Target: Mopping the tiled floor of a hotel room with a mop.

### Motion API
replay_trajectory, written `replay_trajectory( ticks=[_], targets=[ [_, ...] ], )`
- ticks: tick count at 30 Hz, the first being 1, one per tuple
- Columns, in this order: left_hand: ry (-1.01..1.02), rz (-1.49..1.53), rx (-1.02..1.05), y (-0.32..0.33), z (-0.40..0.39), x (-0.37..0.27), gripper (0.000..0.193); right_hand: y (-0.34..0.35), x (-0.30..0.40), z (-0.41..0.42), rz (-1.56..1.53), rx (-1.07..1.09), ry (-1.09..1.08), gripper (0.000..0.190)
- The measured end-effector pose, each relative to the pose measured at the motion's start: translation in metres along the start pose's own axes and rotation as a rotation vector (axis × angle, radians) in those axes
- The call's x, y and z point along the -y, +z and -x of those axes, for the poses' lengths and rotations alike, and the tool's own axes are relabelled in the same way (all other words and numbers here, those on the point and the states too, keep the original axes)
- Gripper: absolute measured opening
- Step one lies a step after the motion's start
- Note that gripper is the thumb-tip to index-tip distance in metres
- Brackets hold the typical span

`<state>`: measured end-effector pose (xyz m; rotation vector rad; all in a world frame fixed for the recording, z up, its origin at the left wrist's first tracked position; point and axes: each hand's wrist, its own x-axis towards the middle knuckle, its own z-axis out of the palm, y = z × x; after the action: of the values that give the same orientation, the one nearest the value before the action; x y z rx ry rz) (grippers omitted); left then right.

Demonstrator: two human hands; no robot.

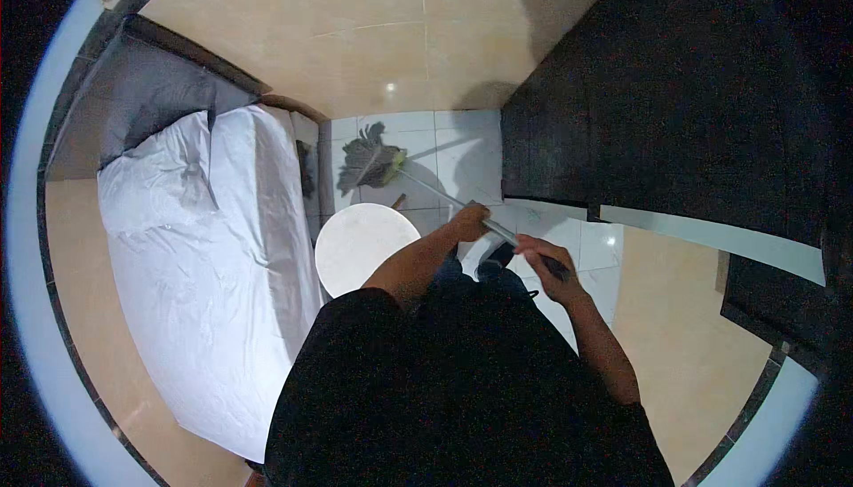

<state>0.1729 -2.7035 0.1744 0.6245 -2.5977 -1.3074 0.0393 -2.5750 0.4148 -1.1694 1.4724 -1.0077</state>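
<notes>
A soft broom with a fanned grey-brown brush head [370, 159] lies against the white tiled floor [400, 128]. From its yellowish collar [398, 159] a thin metal handle [430, 187] runs back towards me. My left hand [469, 222] is wrapped around the middle of this handle. Closer to its dark grip end [555, 267], my right hand [548, 267] holds the same handle. A round white table or stool top [365, 247] stands just left of my left forearm.
On the left is a bed with a white sheet [220, 300], a white pillow [160, 177] and a dark headboard [160, 80]. A tall dark cabinet [633, 107] rises on the right. Beige tiled wall [373, 40] closes off the far side. My dark shoe [496, 257] is on the floor.
</notes>
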Motion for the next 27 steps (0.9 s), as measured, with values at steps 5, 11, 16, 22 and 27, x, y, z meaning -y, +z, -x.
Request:
replay_trajectory(
  ticks=[5, 11, 16, 22, 27],
  targets=[
    [0.278, 0.031, 0.056, 0.086, -0.04, -0.019, 0.029, -0.031, 0.042, 0.045, 0.027, -0.259, 0.303, 0.024],
    [0.326, 0.035, 0.39, 0.113, -0.074, -0.108, 0.027, -0.037, 0.054, 0.105, 0.057, -0.524, 0.406, 0.029],
    [0.296, 0.13, 0.54, 0.13, -0.074, -0.128, 0.037, -0.03, 0.05, 0.123, 0.035, -0.612, 0.327, 0.03],
    [0.203, 0.022, 0.513, 0.11, -0.065, -0.121, 0.037, -0.044, 0.032, 0.118, 0.065, -0.487, 0.333, 0.036],
    [0.182, 0.155, 0.241, 0.093, -0.024, -0.019, 0.032, -0.032, 0.011, 0.069, -0.02, -0.254, 0.284, 0.038]
  ],
)
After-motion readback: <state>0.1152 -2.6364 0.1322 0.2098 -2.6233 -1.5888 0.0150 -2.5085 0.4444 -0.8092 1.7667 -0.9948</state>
